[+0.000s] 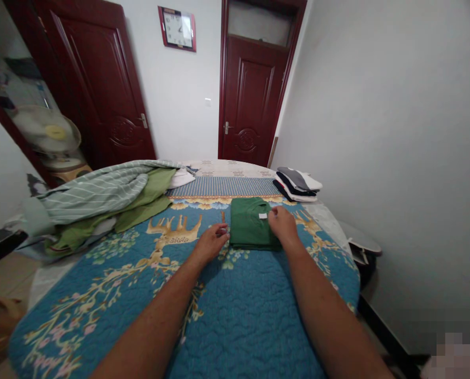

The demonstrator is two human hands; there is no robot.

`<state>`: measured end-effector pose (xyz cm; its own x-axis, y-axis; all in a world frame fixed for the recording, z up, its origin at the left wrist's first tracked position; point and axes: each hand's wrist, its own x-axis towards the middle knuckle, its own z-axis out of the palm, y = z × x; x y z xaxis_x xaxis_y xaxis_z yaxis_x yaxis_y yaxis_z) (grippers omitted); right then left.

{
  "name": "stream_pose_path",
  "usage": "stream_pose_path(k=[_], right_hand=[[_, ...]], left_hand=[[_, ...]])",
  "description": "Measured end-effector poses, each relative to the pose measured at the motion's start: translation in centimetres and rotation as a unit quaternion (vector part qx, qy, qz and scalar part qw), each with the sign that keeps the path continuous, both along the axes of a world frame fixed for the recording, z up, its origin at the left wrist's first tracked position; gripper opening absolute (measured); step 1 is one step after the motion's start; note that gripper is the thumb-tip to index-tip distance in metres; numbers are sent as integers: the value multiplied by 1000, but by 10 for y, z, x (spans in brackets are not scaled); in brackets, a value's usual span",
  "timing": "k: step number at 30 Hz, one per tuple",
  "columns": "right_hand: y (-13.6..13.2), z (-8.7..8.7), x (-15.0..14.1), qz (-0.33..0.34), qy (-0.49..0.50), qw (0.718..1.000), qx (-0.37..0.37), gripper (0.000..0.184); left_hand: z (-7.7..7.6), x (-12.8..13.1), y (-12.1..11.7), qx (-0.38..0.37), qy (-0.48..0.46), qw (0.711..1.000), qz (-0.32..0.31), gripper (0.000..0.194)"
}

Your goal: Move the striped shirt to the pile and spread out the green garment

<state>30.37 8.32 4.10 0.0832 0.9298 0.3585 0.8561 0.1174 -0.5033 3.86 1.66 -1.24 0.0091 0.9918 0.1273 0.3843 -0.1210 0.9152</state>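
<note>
1. A folded dark green shirt (251, 229) lies on the bed in a neat, flat rectangle, with a small white label (263, 216) showing on its soft fabric.
2. The right hand (283, 225) rests on top of the shirt beside the label, fingers bent downward. Whether they pinch the cloth, I cannot tell.
3. The left hand (213, 243) holds nothing; its fingers curl loosely, just beside the shirt's left edge.
4. Beneath them spreads a quilted blue bedspread (251, 321), its puckered stitching printed with golden deer and pale branches.
5. Farther along the bed, on the left, a rumpled heap of striped grey-green fabric (96, 192) overlaps smooth olive cloth (148, 195). On the right sits a stack of folded dark and white clothes (296, 184).
6. Ahead, a panelled dark red wooden door (253, 100) stands in the white wall.
</note>
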Motion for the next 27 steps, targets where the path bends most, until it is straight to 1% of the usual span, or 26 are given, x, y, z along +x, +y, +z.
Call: stream_pose_path(k=[1, 2, 4, 6, 9, 11, 13, 14, 15, 16, 18, 20, 21, 23, 25, 27], right_hand=[[3, -9, 7, -13, -1, 999, -36, 25], [5, -18, 12, -11, -3, 998, -62, 25], [3, -33, 13, 19, 0, 996, -83, 26], [2, -41, 10, 47, 24, 995, -90, 27], [2, -38, 2, 96, 123, 981, -112, 26], [0, -32, -5, 149, 213, 959, -116, 34], [-7, -26, -16, 216, 264, 936, -89, 42], [-13, -24, -24, 254, 260, 929, -68, 44], [-20, -23, -34, 294, 235, 925, -45, 43], [-28, -24, -45, 338, 190, 922, -22, 42], [-44, -29, -69, 420, 61, 905, 22, 36], [-55, -35, -91, 478, -68, 873, 67, 28], [-59, -38, -100, 499, -114, 855, 86, 25], [-61, -41, -110, 533, -157, 824, 113, 23], [-62, -40, -113, 566, -163, 799, 121, 25], [-64, -38, -111, 589, -161, 785, 105, 26]], left_hand=[[-1, 4, -3, 20, 9, 1000, -10, 51], [-2, 7, -5, 37, 22, 999, -21, 52], [-4, 10, -10, 72, 59, 995, -47, 50], [-5, 10, -13, 103, 93, 988, -63, 44], [-3, 9, -15, 111, 103, 986, -75, 39], [1, 9, -15, 92, 93, 989, -71, 39], [7, 8, -16, 54, 45, 995, -66, 46], [10, 7, -16, 25, 3, 998, -60, 53], [12, 6, -16, -5, -47, 997, -53, 60], [14, 4, -16, -32, -102, 993, -43, 67], [15, 0, -15, -65, -191, 979, -19, 75], [13, -5, -13, -76, -230, 970, -1, 78], [12, -7, -13, -78, -234, 969, 4, 79], [10, -11, -12, -84, -228, 970, 4, 84], [10, -12, -11, -94, -231, 968, -2, 88], [12, -11, -11, -103, -232, 967, 8, 80]])
